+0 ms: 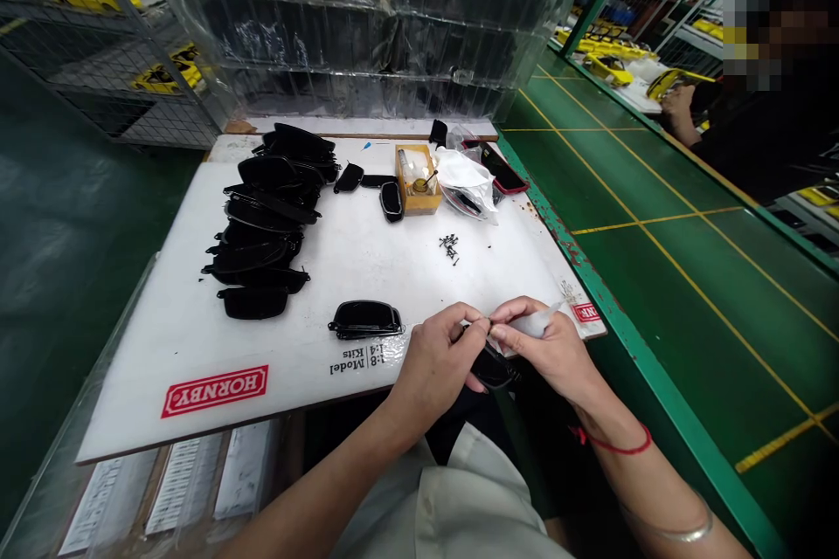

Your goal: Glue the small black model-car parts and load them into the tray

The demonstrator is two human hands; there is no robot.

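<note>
Close together near the table's front right edge, my two hands meet with their fingertips pinched. My left hand (436,358) is closed around a glossy black rounded part (495,367), with a fingertip showing beneath it. The thumb and forefinger of my right hand (554,345) pinch beside the left fingertips; whatever tiny piece lies between them is too small to name. A thin, whitish translucent piece (534,323), tissue or plastic, is tucked in my right hand. Another pair of similar black parts (365,318) lies to the left. Small dark pieces (449,246) are scattered beyond my hands.
Stacked black parts (268,218) line the table's left side. At the back stand a yellow box (418,183) holding a small pot, a white bag (467,179) and a red-edged phone (503,168). Across the green rail (590,297), another person's hand (678,105) is beside yellow model bodies.
</note>
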